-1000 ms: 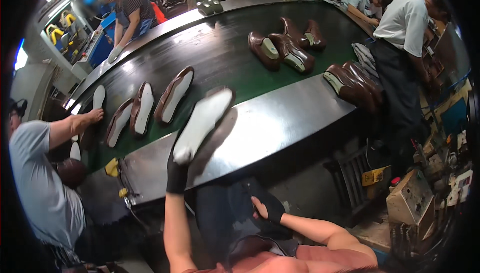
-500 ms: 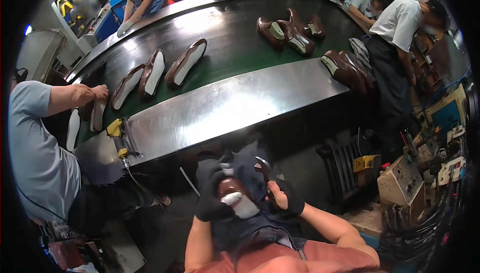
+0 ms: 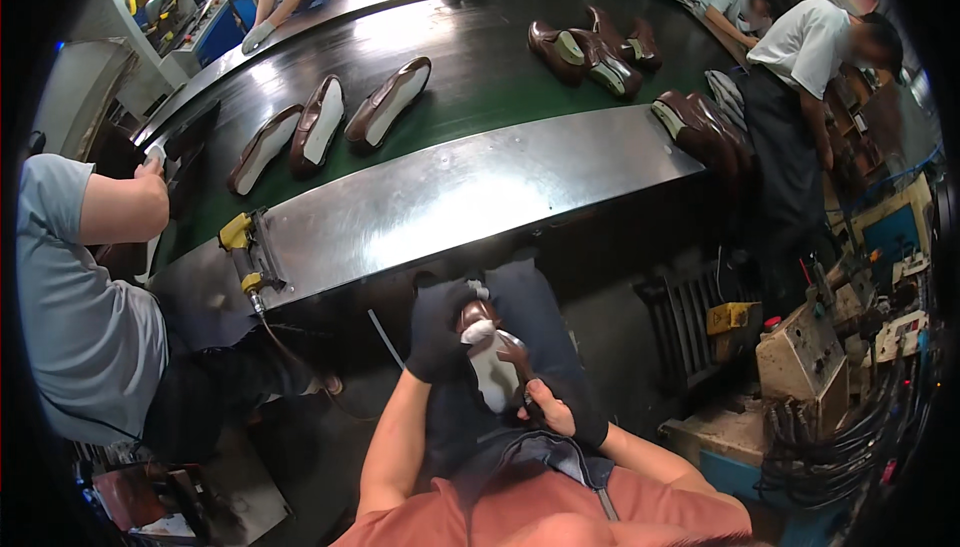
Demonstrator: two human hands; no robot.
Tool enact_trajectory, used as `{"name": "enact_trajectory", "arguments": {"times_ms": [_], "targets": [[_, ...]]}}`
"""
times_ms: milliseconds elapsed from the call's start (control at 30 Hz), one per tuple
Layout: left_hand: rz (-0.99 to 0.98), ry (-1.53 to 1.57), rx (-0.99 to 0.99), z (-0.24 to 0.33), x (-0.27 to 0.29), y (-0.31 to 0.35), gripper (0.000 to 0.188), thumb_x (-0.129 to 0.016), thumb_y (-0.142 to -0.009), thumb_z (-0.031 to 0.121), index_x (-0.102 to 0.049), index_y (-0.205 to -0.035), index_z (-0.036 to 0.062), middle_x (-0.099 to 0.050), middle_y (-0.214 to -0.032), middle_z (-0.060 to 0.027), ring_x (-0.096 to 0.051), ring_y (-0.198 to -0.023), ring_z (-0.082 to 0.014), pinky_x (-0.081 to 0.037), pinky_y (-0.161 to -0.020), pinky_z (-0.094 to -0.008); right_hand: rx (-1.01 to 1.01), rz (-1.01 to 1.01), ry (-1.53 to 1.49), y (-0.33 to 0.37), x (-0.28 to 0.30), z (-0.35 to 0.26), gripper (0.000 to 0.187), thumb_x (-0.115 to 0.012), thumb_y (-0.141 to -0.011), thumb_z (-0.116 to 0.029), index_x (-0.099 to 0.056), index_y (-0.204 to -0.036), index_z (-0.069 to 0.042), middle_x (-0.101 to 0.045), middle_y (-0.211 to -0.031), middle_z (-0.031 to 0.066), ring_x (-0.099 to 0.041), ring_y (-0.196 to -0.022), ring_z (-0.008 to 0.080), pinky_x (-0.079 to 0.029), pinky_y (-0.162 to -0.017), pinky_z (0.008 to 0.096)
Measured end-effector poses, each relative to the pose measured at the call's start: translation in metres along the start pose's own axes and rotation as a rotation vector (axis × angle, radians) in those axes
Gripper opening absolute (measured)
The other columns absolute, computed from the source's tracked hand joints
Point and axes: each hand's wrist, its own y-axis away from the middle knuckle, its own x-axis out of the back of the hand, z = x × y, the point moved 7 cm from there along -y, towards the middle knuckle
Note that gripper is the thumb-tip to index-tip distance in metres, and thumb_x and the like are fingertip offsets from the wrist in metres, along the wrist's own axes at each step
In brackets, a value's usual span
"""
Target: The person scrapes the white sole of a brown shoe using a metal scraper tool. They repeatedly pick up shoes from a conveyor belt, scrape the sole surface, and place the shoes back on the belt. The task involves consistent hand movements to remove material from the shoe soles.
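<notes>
Over my lap lies a brown leather shoe (image 3: 476, 319), its pale sole (image 3: 494, 379) facing up and a white, lumpy piece crossing it. My left hand (image 3: 436, 339), in a dark glove, is closed around the shoe's far end and left side. My right hand (image 3: 556, 413), gloved in dark cloth with bare fingertips, grips a hammer (image 3: 514, 351) by its handle. The hammer's head is over the right edge of the shoe. Whether it touches the sole I cannot tell.
Ahead runs a green conveyor (image 3: 450, 107) with a metal ledge (image 3: 480, 192). Several brown shoes (image 3: 318, 127) lie on it, others (image 3: 700, 132) at the ledge's right end. A yellow air tool (image 3: 240, 237) with a hose rests left. Co-workers (image 3: 90, 297) stand left, right and beyond; a control box (image 3: 800, 367) is right.
The hammer has come down and left from its raised place beside the shoe to over the sole. The shoe sits slightly farther forward. The left co-worker's hand has moved off a shoe, leftward.
</notes>
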Motion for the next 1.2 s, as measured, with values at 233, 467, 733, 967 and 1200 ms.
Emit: {"name": "enact_trajectory", "arguments": {"times_ms": [233,467,733,967,1200], "targets": [[0.009,0.095,0.14,-0.026,0.011,-0.006,0.033,-0.07,-0.081,0.014,-0.062,-0.109,0.0001,-0.066,-0.103,-0.0125,-0.064,-0.097,-0.0238,-0.049,-0.087,-0.0344,0.206,-0.037,0.303,-0.021,0.007,-0.03,0.039,-0.041,-0.102,-0.035,-0.062,-0.094,-0.002,-0.059,-0.078,0.0036,-0.055,-0.073,0.0121,-0.046,-0.07,0.0278],[0.108,0.485,0.309,-0.072,-0.003,0.005,0.045,-0.045,-0.097,0.042,-0.066,-0.1,0.0025,-0.067,-0.098,-0.0082,-0.06,-0.097,-0.0178,-0.046,-0.089,-0.0329,0.04,-0.17,0.093,-0.059,-0.007,-0.001,0.046,-0.033,-0.105,-0.036,-0.061,-0.105,0.0,-0.059,-0.09,-0.0008,-0.051,-0.081,0.0083,-0.044,-0.077,0.0245],[0.116,0.515,0.244,-0.069,-0.009,0.01,0.075,-0.022,-0.094,0.062,-0.067,-0.093,0.0015,-0.064,-0.099,-0.0104,-0.056,-0.103,-0.0252,-0.041,-0.097,-0.0388,-0.109,-0.18,-0.046,-0.076,-0.016,-0.002,0.046,-0.037,-0.103,-0.039,-0.057,-0.088,-0.001,-0.058,-0.071,0.0046,-0.056,-0.066,0.0137,-0.046,-0.066,0.0299],[0.033,0.452,0.199,-0.003,-0.004,0.02,0.08,-0.019,-0.094,0.064,-0.069,-0.092,0.0014,-0.066,-0.1,-0.0109,-0.056,-0.106,-0.0276,-0.037,-0.101,-0.0427,0.503,-0.04,0.69,-0.038,-0.019,-0.012,0.026,-0.045,-0.099,-0.022,-0.057,-0.088,-0.002,-0.055,-0.077,0.015,-0.055,-0.069,0.0286,-0.046,-0.065,0.0391],[0.137,0.668,0.528,0.022,-0.047,0.121,0.093,-0.009,-0.087,0.075,-0.056,-0.121,0.0018,-0.055,-0.126,-0.015,-0.046,-0.124,-0.0284,-0.029,-0.109,-0.0417,0.689,-0.423,0.904,0.047,0.013,0.041,0.033,-0.062,-0.084,-0.029,-0.059,-0.1,-0.001,-0.058,-0.102,0.0174,-0.059,-0.089,0.0362,-0.049,-0.08,0.0407]]}}
